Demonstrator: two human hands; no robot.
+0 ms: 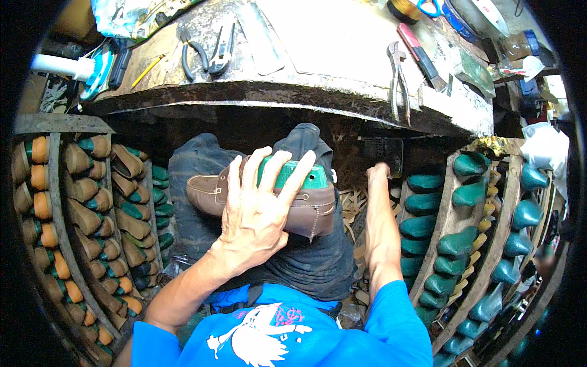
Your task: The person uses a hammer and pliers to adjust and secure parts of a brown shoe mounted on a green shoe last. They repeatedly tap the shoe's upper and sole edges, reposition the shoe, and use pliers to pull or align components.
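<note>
Basically, the L hand (254,217) is holding a brown shoe (315,211), its fingers spreading well apart & reaching over the top, thumb tucking in on the near side; can't tell how hard it's pressing. The shoe is lying right under those fingers, on the person's dark trousers (195,162), toe pointing L of them & stitched heel end showing to their R. A green last (312,177) is filling the shoe, showing btwn & just R of the same fingers. The R hand (379,171) is hanging well apart, R of the L fingers & just below the bench edge; its fingers are curling in, but can't tell what, if anything, they're gripping. Tan scraps (350,205) are lying nr the R fingers, on their L & lower down. Beyond both hands' fingers a worn bench (342,37) is standing, w/ grey pliers (400,85) & a red-handled knife (422,58) lying past the R fingers, & a yellow pencil (148,71) past the L ones, off to their L. A L-side rack (55,202) is holding rows of shoes well L of the L fingers; a R-side rack (441,214) is holding green lasts R of the R fingers.
</note>
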